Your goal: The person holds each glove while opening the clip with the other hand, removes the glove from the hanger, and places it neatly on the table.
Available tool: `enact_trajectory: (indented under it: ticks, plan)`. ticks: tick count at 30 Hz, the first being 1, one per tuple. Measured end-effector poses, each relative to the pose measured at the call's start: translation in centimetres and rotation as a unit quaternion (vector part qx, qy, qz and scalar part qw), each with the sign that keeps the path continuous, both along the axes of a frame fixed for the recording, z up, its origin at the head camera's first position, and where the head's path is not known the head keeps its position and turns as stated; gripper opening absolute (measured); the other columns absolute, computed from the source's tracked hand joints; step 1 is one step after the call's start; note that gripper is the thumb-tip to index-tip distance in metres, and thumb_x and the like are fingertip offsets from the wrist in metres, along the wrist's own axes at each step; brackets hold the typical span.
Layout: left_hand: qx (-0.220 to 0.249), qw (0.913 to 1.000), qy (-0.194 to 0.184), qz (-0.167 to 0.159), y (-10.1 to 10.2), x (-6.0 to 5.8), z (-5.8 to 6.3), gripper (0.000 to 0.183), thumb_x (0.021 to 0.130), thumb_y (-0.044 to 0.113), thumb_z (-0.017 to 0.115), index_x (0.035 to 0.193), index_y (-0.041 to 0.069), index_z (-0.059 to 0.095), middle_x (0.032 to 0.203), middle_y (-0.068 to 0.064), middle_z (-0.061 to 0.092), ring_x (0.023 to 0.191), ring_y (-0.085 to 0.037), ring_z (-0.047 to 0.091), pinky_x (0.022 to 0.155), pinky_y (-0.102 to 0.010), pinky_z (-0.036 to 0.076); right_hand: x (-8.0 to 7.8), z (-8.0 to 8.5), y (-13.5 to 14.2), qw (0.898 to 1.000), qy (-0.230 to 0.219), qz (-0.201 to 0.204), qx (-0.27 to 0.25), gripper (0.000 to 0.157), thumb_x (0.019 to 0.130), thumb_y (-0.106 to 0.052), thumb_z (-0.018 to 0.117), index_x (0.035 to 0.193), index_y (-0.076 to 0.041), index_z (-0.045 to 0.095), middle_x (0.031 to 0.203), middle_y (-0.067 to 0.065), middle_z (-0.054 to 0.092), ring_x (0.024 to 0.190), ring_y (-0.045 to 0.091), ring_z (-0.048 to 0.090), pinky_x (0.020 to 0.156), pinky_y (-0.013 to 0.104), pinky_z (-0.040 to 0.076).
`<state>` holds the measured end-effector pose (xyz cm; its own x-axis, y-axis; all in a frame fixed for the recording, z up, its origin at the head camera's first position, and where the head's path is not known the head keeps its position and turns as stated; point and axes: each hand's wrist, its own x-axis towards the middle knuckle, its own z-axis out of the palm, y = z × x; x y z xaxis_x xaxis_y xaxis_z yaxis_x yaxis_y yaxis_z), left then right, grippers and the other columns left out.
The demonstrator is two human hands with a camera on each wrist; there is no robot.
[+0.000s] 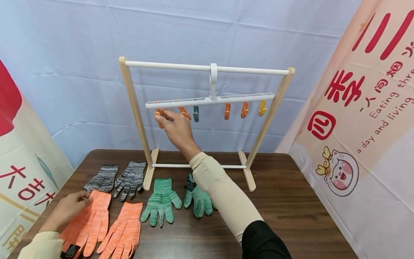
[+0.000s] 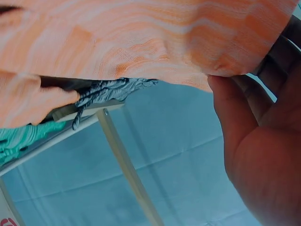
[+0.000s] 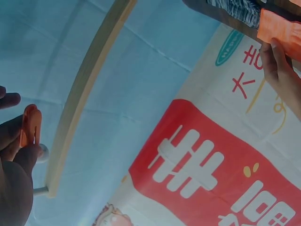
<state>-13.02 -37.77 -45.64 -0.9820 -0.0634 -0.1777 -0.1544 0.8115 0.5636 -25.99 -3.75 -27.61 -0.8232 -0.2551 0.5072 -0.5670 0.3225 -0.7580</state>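
My right hand (image 1: 179,131) pinches an orange clothespin (image 3: 31,126) at the left end of a white clip hanger (image 1: 181,103). Beside it hang another orange clothespin (image 1: 185,113) and a dark green one (image 1: 196,113). In the head view, my left hand (image 1: 69,208) holds the cuff of an orange knit glove (image 1: 93,217) at the table's left. The left wrist view shows the thumb against the edge of this glove (image 2: 141,42), with the other fingers partly hidden behind it. A second orange glove (image 1: 124,226) lies to its right.
A wooden stand (image 1: 134,97) with a white top rod (image 1: 168,66) carries the hanger. Farther right hang two orange clothespins and a yellow one (image 1: 262,108). Two grey gloves (image 1: 130,178) and two green gloves (image 1: 162,201) lie on the brown table (image 1: 278,212), one green glove partly behind my right arm.
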Motion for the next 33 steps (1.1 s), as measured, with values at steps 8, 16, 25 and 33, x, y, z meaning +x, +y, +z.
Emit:
enact_trajectory:
  ticks: [8, 16, 25, 33]
  plan:
    - [-0.044, 0.9988, -0.018, -0.010, -0.53, -0.29, -0.38, 0.058, 0.092, 0.044, 0.048, 0.118, -0.007, 0.052, 0.116, -0.033, 0.050, 0.103, -0.053, 0.045, 0.070, -0.052, 0.043, -0.04, 0.12, -0.18, 1.000, 0.002, 0.003, -0.002, 0.036, 0.088, -0.043, 0.056, 0.118, -0.025, 0.063, 0.107, -0.010, 0.064, 0.089, 0.007, 0.060, 0.067, 0.025, 0.044]
    - [-0.058, 0.9979, -0.026, -0.009, -0.67, -0.35, -0.72, 0.048, 0.091, 0.041, 0.050, 0.111, -0.003, 0.057, 0.111, -0.032, 0.053, 0.099, -0.052, 0.048, 0.067, -0.050, 0.043, -0.14, -0.01, -0.37, 1.000, -0.010, 0.001, -0.007, 0.038, 0.087, -0.044, 0.057, 0.120, -0.026, 0.060, 0.108, -0.011, 0.064, 0.090, 0.002, 0.059, 0.075, 0.027, 0.048]
    - [-0.055, 0.9983, -0.017, -0.004, -0.63, -0.19, -0.94, 0.049, 0.091, 0.042, 0.049, 0.110, -0.003, 0.059, 0.109, -0.029, 0.056, 0.099, -0.053, 0.048, 0.070, -0.052, 0.042, -0.22, -0.27, -0.37, 1.000, -0.008, -0.014, 0.002, 0.045, 0.086, -0.045, 0.058, 0.125, -0.023, 0.057, 0.105, -0.011, 0.065, 0.107, 0.008, 0.054, 0.089, 0.033, 0.043]
    - [-0.062, 0.9978, -0.022, 0.006, -0.63, -0.12, -0.86, 0.050, 0.092, 0.041, 0.048, 0.110, -0.004, 0.058, 0.110, -0.032, 0.055, 0.101, -0.054, 0.047, 0.070, -0.055, 0.041, -0.34, -0.16, -0.42, 1.000, 0.005, -0.015, 0.003, 0.045, 0.086, -0.043, 0.059, 0.124, -0.018, 0.058, 0.104, -0.007, 0.066, 0.100, 0.006, 0.056, 0.093, 0.031, 0.041]
